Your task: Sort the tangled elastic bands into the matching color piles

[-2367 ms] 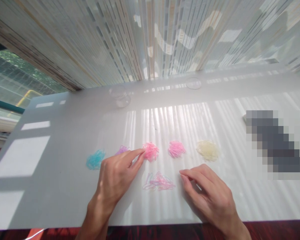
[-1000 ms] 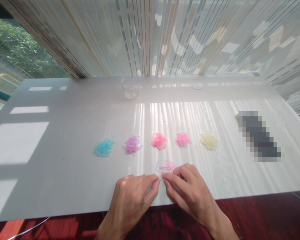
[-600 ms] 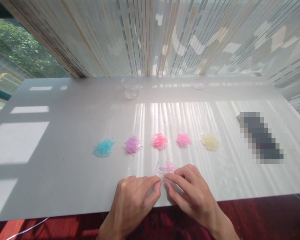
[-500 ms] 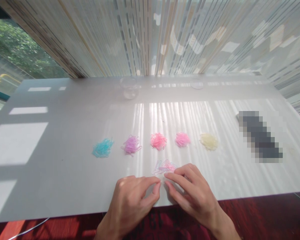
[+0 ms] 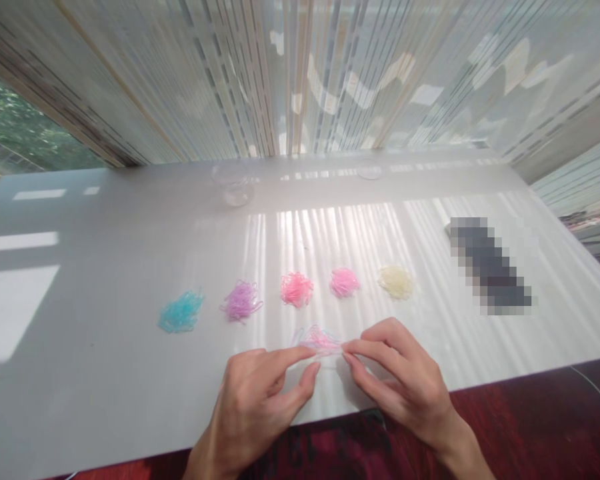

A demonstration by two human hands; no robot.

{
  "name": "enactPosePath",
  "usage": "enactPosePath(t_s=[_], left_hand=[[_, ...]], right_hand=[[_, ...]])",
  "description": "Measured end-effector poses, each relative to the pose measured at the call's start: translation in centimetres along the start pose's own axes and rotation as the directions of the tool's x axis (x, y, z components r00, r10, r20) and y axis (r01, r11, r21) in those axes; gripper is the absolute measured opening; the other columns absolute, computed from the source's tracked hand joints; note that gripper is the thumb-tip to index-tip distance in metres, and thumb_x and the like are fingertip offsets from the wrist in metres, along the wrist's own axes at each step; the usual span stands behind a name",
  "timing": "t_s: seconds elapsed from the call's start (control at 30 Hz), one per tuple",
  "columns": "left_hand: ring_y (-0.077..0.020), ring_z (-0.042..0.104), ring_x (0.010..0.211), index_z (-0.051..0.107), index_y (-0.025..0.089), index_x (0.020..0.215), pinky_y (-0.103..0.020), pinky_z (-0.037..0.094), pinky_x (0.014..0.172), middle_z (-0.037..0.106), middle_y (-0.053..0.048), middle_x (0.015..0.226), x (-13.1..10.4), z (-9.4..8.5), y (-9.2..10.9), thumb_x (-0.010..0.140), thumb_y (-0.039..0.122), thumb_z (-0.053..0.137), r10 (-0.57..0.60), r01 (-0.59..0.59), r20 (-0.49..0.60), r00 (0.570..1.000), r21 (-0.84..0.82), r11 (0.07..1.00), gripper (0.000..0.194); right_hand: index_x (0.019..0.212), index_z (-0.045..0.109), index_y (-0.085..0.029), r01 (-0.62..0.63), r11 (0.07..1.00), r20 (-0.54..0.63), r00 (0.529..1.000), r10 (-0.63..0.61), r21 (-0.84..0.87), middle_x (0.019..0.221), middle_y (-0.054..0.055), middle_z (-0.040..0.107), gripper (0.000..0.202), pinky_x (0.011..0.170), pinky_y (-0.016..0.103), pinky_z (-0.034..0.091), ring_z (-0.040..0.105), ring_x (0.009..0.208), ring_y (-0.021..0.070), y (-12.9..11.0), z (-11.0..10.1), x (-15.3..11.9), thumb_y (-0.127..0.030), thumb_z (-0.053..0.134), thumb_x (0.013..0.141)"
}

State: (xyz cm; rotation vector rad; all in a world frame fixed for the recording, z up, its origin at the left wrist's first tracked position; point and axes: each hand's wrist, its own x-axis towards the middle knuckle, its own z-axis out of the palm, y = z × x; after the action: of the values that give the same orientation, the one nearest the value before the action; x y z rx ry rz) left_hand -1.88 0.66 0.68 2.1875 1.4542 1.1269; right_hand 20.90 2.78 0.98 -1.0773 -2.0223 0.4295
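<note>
Left hand (image 5: 260, 393) and right hand (image 5: 395, 373) pinch a band from the mixed pile (image 5: 317, 339), stretched left-right (five sorted piles (image 5: 296, 289) beyond).

1 head camera looks forward and down, close over the table (image 5: 105, 267).

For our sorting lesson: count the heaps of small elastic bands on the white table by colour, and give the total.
Blue heap: 1
Purple heap: 1
Pink heaps: 2
Cream heap: 1
Mixed unsorted heap, at the fingertips of the left hand and right hand: 1
Total: 6 heaps
</note>
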Motion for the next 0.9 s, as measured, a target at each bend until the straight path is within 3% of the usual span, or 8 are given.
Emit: enactPosePath(t_s=[0.17, 0.37, 0.53, 0.9], left_hand=[[-0.0067, 0.043, 0.041, 0.076, 0.022, 0.093, -0.022, 0.037, 0.046, 0.054, 0.009, 0.051, 0.6, 0.2, -0.5, 0.093, 0.019, 0.072, 0.019, -0.019, -0.012, 1.0, 0.028, 0.999, 0.005], [-0.0063, 0.039, 0.042, 0.074, 0.021, 0.096, -0.021, 0.036, 0.047, 0.05, 0.01, 0.052, 0.4, 0.1, -1.1, 0.093, 0.017, 0.072, 0.028, -0.025, -0.03, 0.999, 0.08, 0.996, 0.006], [-0.0072, 0.036, 0.043, 0.074, 0.022, 0.095, -0.022, 0.035, 0.048, 0.041, 0.01, 0.051, 0.2, -0.1, -1.3, 0.093, 0.018, 0.072, 0.023, -0.02, -0.028, 0.999, 0.122, 0.992, 0.005], [-0.0063, 0.035, 0.044, 0.072, 0.021, 0.099, -0.02, 0.038, 0.051, 0.046, 0.01, 0.055, 0.3, -0.9, -1.7, 0.095, 0.019, 0.071, 0.012, -0.007, -0.036, 0.999, 0.147, 0.989, 0.004]], right_hand=[[0.095, 0.075, -0.024, -0.151, 0.955, -0.227, 0.97, 0.092, -0.255, 0.083, 0.003, 0.07, 0.01, 0.068, 0.031, 0.06, 0.068, 0.072, 0.0168, 3.5, -2.6, 0.2, -0.015, 0.072, 0.091], [0.094, 0.074, -0.022, -0.176, 0.902, -0.239, 0.967, 0.084, -0.394, 0.086, 0.004, 0.071, 0.002, 0.069, 0.034, 0.057, 0.067, 0.073, 0.0177, 6.8, -4.1, -0.3, -0.02, 0.072, 0.094], [0.095, 0.074, -0.023, -0.213, 0.896, -0.237, 0.963, 0.126, -0.389, 0.087, 0.004, 0.071, 0.002, 0.066, 0.035, 0.056, 0.067, 0.072, 0.018, 7.3, -4.0, -0.6, -0.023, 0.072, 0.095], [0.097, 0.076, -0.021, -0.234, 0.889, -0.25, 0.958, 0.142, -0.393, 0.088, 0.004, 0.071, 0.005, 0.068, 0.033, 0.057, 0.068, 0.073, 0.0171, 7.3, -4.1, -1.2, -0.023, 0.073, 0.094]])
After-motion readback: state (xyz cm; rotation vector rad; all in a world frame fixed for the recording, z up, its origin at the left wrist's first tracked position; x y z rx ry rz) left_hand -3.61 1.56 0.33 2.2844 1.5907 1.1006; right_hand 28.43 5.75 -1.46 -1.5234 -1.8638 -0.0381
